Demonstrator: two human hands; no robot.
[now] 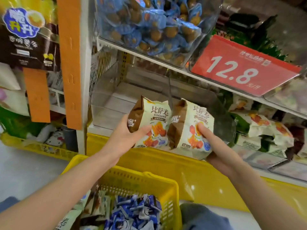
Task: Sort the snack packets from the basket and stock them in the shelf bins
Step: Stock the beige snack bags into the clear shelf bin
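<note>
My left hand point(126, 135) grips a cream-and-brown snack packet point(154, 117) by its lower left side. My right hand point(214, 146) holds a second, matching packet point(191, 123) from below, thumb pressed on its front. Both packets are upright, side by side, in front of a clear shelf bin point(109, 103) on the lower shelf. Below my arms sits the yellow basket point(149, 181), with several blue and cream packets point(132, 211) inside.
The bin to the right holds more cream packets point(265, 128). On the shelf above stands a clear bin of blue-wrapped snacks point(149, 25) and a red 12.8 price tag point(240, 68). A yellow shelf ledge point(199, 171) runs under the bins. An orange upright point(71, 63) stands left.
</note>
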